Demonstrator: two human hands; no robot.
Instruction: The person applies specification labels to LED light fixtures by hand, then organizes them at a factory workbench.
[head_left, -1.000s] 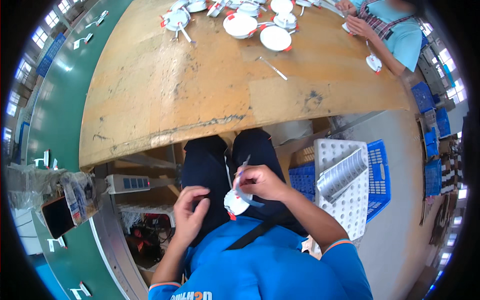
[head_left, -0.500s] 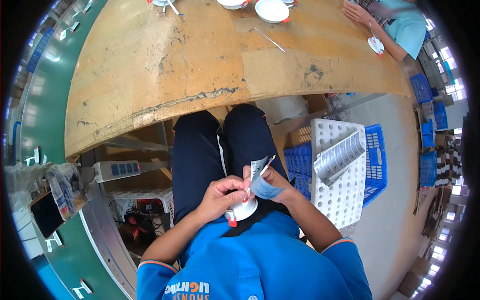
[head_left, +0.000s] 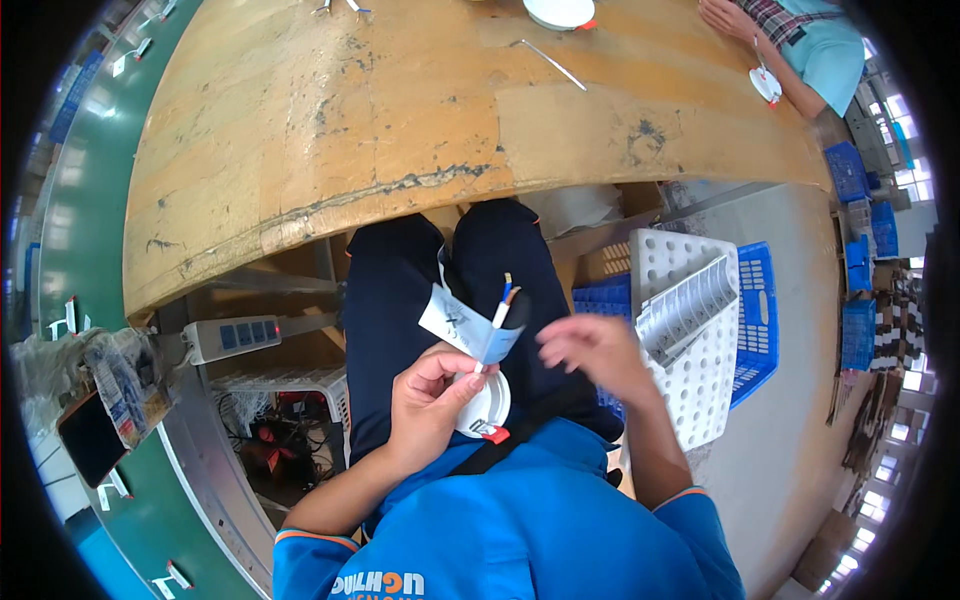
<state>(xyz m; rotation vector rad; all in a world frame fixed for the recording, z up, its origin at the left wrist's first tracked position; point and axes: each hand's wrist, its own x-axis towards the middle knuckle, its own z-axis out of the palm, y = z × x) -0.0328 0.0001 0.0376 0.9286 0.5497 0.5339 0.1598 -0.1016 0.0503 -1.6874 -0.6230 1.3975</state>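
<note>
My left hand pinches a short white cable at the foot of a silvery printed label. The label wraps around the cable and its two ends stand apart. Above it poke out the cable's bare wire ends, one blue and one brown. Below the fingers hangs a small round white downlight with a red-tipped spring clip, close to my blue shirt. To the right, clear of the label, my right hand is held in the air with its fingers loosely apart and nothing visible in them.
Beside my right forearm, a white perforated foam board carries a curled strip of labels and leans on a blue crate. A wooden table spans ahead, holding a thin rod and another downlight. A co-worker sits far right.
My right hand has let go of the label and moved right. The left hand keeps hold of the cable, and the label and downlight have turned.
</note>
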